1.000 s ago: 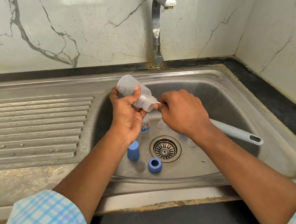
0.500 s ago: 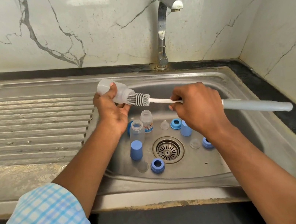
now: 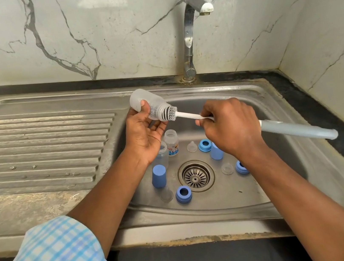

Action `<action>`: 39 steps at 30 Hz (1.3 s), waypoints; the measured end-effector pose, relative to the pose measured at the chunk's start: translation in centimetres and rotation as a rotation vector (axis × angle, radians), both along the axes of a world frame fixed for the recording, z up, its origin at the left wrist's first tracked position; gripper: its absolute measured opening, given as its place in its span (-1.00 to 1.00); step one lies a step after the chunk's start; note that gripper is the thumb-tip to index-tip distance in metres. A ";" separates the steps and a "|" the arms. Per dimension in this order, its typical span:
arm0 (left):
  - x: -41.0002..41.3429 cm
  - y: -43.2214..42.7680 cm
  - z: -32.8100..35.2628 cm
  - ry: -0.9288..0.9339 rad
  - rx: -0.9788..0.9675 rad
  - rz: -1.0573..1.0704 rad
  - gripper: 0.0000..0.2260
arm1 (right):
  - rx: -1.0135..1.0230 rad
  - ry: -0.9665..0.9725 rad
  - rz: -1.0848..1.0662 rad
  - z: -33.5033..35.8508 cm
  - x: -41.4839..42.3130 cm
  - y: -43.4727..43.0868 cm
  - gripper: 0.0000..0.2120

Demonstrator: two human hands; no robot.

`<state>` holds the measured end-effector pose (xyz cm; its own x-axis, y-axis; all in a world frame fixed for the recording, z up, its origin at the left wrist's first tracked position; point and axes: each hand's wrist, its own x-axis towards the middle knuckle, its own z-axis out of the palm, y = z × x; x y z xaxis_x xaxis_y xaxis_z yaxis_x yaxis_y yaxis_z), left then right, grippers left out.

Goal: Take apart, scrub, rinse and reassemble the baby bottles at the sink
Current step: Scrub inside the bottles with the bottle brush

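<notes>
AT THE SINK: a person's left hand (image 3: 145, 134) holds a frosted baby bottle (image 3: 144, 101) tilted above the basin, thumb pressed across its side and fingers curled beneath it. The bottle's mouth points toward the right hand (image 3: 231, 128), whose fingers are closed round the white stem of a bottle brush (image 3: 189, 116). The bristle head (image 3: 168, 114) sits half inside the neck, and the grey handle (image 3: 295, 128) juts out behind the right knuckles.

The hold on the bottle looks light. A hard shove of the brush could twist it from under the thumb and drop it onto the loose parts below the fingers — open bottles (image 3: 171, 142), blue caps (image 3: 158, 176), blue rings (image 3: 183, 194) and clear teats (image 3: 191, 147).

Both forearms reach in over the sink (image 3: 202, 223), wrists raised — no water is seen at the tap (image 3: 189, 38).
</notes>
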<state>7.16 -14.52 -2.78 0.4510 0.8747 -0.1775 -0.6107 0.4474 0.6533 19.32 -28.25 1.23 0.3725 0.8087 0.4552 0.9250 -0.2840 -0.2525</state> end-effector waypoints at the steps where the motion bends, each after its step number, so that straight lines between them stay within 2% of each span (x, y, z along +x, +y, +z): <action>1: 0.0 -0.2 0.1 -0.014 0.005 -0.010 -0.60 | -0.001 0.015 0.003 0.0 0.0 0.0 -0.86; 5: 0.3 -1.1 0.2 -0.041 0.072 -0.095 -0.58 | -0.021 0.087 0.012 -0.2 -0.2 0.2 -0.85; 9: 0.6 -2.4 0.2 -0.076 0.126 -0.239 -0.44 | -0.024 0.148 -0.020 -0.5 -0.5 0.8 -0.86; 13: 0.4 -2.0 0.1 0.024 0.158 -0.277 -0.59 | -0.060 0.159 -0.022 -0.7 -0.7 1.1 -0.87; 17: 1.1 -2.2 -0.2 0.222 0.142 -0.182 -0.49 | -0.079 0.100 -0.002 -0.6 -1.5 1.2 -0.91; 19: 1.2 -1.6 0.0 0.280 0.126 -0.093 -0.55 | -0.103 0.075 0.000 -0.5 -1.8 1.1 -0.94; 22: 0.8 -0.3 0.3 0.265 0.104 0.017 -0.66 | -0.097 0.069 -0.006 -0.1 -1.8 0.9 -0.94; 26: 0.9 -0.1 0.2 0.242 0.085 0.130 -0.54 | -0.074 0.008 -0.027 0.5 -2.0 0.7 -0.91; 30: 1.0 0.0 0.3 0.274 0.051 0.238 -0.64 | -0.104 -0.081 -0.048 0.9 -2.4 0.7 -0.88; 39: 0.4 0.4 0.5 0.266 0.003 0.280 -0.66 | -0.111 -0.133 -0.018 1.0 -2.6 0.7 -0.88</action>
